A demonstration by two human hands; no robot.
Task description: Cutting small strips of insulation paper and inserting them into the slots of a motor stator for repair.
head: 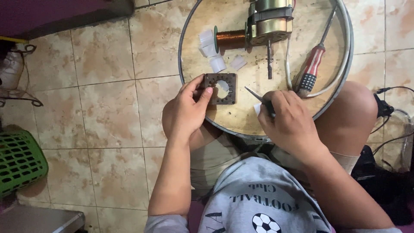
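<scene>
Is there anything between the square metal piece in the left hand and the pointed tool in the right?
Head view: nothing lies between the stator core and pointed tool; only bare tiled floor inside the ring.

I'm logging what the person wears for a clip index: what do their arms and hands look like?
Both hands, left and right, are bare: no gloves, rings or watch visible. Forearms are uncovered; short grey sleeves of a printed T-shirt start near the shoulders.

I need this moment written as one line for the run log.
left hand: holds stator core | right hand: grips pointed tool near core | nearby: screwdriver, copper coil, motor | surface: round tray
</scene>
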